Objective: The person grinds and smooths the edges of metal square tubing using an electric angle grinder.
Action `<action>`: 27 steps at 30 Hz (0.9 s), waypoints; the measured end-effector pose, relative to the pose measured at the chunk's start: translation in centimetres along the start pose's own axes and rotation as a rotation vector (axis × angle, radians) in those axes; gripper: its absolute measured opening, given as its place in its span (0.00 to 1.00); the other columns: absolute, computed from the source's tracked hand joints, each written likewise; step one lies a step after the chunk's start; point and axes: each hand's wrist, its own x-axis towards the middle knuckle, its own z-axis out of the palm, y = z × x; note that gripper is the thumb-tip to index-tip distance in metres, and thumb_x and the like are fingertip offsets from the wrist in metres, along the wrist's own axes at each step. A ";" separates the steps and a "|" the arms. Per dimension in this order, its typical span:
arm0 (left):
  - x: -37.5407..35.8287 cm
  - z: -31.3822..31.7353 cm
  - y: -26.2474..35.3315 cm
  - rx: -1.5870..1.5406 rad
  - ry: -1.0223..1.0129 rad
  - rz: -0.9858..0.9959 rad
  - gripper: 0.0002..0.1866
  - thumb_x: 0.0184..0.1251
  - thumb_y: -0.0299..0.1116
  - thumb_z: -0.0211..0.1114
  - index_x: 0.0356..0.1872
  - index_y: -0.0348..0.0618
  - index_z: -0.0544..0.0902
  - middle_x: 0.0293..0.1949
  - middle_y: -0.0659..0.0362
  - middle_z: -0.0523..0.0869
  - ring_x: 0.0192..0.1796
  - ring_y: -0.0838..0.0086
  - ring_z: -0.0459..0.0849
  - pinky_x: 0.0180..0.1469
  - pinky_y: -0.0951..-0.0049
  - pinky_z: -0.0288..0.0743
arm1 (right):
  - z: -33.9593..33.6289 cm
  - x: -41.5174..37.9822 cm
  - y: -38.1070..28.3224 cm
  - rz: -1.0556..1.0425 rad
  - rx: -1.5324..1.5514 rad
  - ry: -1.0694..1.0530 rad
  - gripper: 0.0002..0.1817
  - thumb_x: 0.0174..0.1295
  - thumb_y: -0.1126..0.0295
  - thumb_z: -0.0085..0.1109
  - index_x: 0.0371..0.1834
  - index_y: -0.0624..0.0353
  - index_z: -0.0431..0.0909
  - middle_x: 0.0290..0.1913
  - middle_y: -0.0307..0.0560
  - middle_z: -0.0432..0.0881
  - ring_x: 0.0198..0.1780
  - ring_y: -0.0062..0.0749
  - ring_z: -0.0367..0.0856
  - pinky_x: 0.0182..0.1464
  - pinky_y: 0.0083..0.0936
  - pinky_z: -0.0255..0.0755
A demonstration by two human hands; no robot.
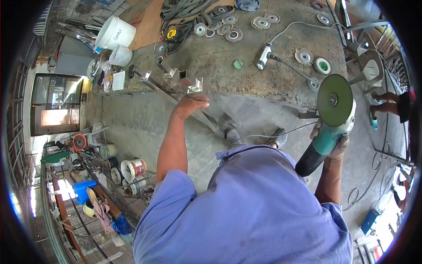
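Observation:
My right hand point(339, 148) is wrapped round an angle grinder point(324, 140) with a green body, a black rear end and a large green disc point(334, 99) facing up. The grinder is held away from the table, at my right side. My left hand point(191, 105) is closed at the table's front edge, its fingers curled round the end of a shiny square metal tube point(194, 85); the grip itself is partly hidden. Beside that hand lie more square tube ends point(169, 72), and long tubes point(206, 121) slope down towards the floor.
The worn worktable point(272, 86) bears several grinding discs point(260, 23), a power-cord socket point(263, 57), a tape measure point(172, 33) and grey straps point(176, 11). A white bucket point(121, 33) stands at the left. Cords point(356, 193) loop over the floor at right, near another person's legs point(387, 103).

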 end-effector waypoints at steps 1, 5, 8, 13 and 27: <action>0.2 0.0 -0.1 -0.008 -0.015 0.003 0.15 0.53 0.31 0.81 0.42 0.36 0.91 0.42 0.58 0.92 0.47 0.74 0.86 0.55 0.72 0.78 | 0.1 -0.1 0.1 -0.006 -0.009 -0.002 0.55 0.47 0.29 0.74 0.63 0.69 0.72 0.48 0.59 0.81 0.38 0.46 0.88 0.38 0.36 0.85; 1.3 0.0 -0.1 0.046 -0.047 0.006 0.16 0.54 0.33 0.81 0.42 0.36 0.91 0.42 0.58 0.92 0.48 0.74 0.86 0.56 0.73 0.77 | 0.4 -0.7 0.5 -0.015 -0.076 -0.017 0.56 0.47 0.29 0.73 0.65 0.68 0.71 0.48 0.58 0.81 0.39 0.44 0.87 0.39 0.37 0.85; 2.6 -0.1 -1.0 0.107 0.004 0.051 0.17 0.53 0.36 0.81 0.42 0.38 0.91 0.42 0.58 0.92 0.47 0.71 0.87 0.55 0.69 0.78 | 1.6 -1.6 0.2 -0.052 -0.154 -0.008 0.55 0.49 0.30 0.72 0.66 0.68 0.69 0.49 0.57 0.81 0.39 0.43 0.86 0.39 0.38 0.84; 2.1 2.8 -0.9 -0.024 0.228 0.272 0.25 0.54 0.38 0.79 0.50 0.35 0.84 0.46 0.54 0.91 0.49 0.69 0.88 0.54 0.66 0.79 | 1.0 -3.8 -0.4 -0.199 -0.056 0.113 0.46 0.55 0.41 0.74 0.66 0.65 0.70 0.53 0.63 0.81 0.48 0.54 0.86 0.47 0.48 0.84; -5.7 5.3 -0.2 0.218 0.865 0.196 0.29 0.52 0.43 0.78 0.50 0.37 0.77 0.47 0.43 0.83 0.51 0.45 0.83 0.53 0.51 0.77 | -2.7 -2.1 -7.0 -0.391 -0.057 0.134 0.55 0.53 0.40 0.76 0.72 0.69 0.60 0.60 0.57 0.74 0.56 0.47 0.77 0.61 0.44 0.72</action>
